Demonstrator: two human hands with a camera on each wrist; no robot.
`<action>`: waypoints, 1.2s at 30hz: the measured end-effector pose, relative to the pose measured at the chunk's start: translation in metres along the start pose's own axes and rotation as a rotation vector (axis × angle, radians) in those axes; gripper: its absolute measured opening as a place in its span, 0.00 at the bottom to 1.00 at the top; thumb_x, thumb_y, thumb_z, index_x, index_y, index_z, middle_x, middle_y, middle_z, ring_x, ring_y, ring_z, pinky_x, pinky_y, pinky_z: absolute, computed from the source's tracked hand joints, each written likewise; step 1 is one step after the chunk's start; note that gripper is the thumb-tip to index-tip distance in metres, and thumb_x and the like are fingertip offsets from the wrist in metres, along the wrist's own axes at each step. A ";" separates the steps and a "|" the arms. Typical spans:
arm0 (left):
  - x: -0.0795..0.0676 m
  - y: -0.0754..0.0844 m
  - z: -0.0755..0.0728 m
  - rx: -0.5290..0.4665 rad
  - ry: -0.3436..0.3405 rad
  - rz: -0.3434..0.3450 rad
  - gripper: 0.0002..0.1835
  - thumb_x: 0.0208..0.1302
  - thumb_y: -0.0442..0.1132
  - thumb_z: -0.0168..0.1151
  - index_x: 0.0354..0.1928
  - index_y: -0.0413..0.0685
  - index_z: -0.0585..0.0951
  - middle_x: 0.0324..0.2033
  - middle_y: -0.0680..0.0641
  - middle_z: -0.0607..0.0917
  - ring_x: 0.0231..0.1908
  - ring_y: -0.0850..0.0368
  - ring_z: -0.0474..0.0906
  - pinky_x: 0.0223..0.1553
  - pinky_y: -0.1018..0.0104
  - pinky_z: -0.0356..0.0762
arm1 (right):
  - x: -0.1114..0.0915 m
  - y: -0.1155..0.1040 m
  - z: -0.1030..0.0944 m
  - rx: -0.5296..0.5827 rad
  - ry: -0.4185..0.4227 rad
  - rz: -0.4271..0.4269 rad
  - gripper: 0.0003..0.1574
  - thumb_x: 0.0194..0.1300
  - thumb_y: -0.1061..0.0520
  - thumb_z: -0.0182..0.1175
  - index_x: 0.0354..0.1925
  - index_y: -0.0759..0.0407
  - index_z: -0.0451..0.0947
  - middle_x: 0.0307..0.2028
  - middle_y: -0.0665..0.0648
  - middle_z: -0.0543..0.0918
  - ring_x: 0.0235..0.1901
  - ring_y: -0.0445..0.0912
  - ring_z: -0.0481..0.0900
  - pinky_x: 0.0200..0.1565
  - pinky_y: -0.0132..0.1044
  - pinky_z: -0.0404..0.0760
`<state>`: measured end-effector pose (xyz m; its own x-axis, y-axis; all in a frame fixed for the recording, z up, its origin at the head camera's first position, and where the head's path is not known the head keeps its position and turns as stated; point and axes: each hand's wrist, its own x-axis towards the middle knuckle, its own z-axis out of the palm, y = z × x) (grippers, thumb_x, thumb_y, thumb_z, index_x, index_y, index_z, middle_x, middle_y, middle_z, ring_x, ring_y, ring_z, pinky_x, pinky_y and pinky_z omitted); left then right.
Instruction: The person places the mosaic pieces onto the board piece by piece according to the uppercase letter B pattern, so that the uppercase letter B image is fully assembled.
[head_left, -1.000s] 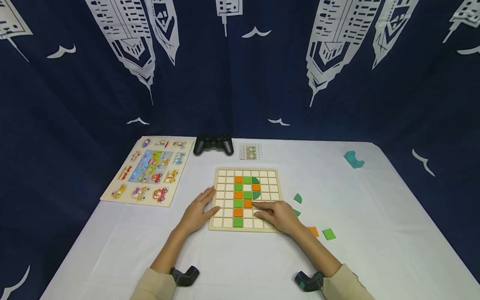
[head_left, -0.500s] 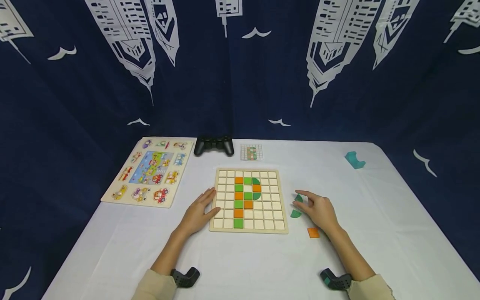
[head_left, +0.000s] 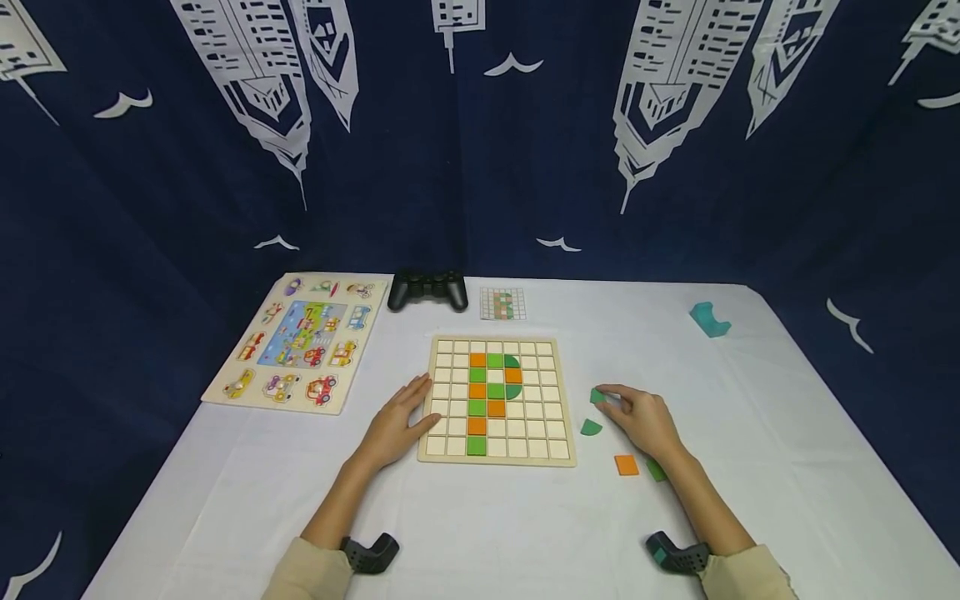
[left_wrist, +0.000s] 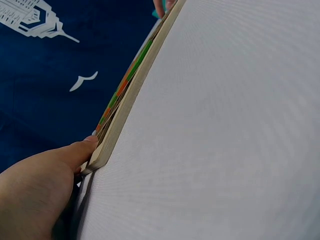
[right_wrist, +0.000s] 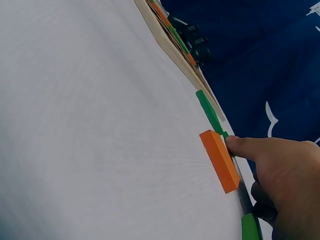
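A square wooden grid board lies mid-table, with orange and green tiles set in several of its cells. My left hand rests at its left edge, fingers fairly straight; in the left wrist view the thumb lies on the board's rim. To the right of the board, my right hand pinches a dark green quarter-round tile between thumb and forefinger, at the tabletop. Another quarter-round green tile lies just below it. Nearer the forearm are an orange square tile and a light green square tile, partly covered.
A wooden vehicle picture puzzle sits at the back left. Beside it are a black game controller and a small printed pattern card. A teal curved block lies at the back right. A dark blue patterned curtain hangs behind the table.
My right hand has left the orange tile on the board, moved right to the loose pieces, and closed its fingertips on a green quarter-round tile. The left hand has stayed put.
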<state>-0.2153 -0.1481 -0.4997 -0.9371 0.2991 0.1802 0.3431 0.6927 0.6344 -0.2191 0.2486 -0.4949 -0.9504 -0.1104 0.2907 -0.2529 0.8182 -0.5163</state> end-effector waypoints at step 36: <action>0.000 0.000 0.000 0.012 0.006 0.011 0.35 0.62 0.50 0.59 0.66 0.41 0.63 0.68 0.46 0.59 0.67 0.48 0.52 0.64 0.49 0.53 | 0.012 -0.087 0.055 0.180 -0.109 -0.268 0.16 0.57 0.51 0.65 0.43 0.55 0.83 0.10 0.41 0.60 0.11 0.31 0.51 0.14 0.27 0.55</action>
<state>-0.2152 -0.1483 -0.5002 -0.9337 0.3026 0.1912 0.3537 0.6974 0.6233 -0.2188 0.1449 -0.4907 -0.8573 -0.3751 0.3526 -0.5147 0.6405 -0.5700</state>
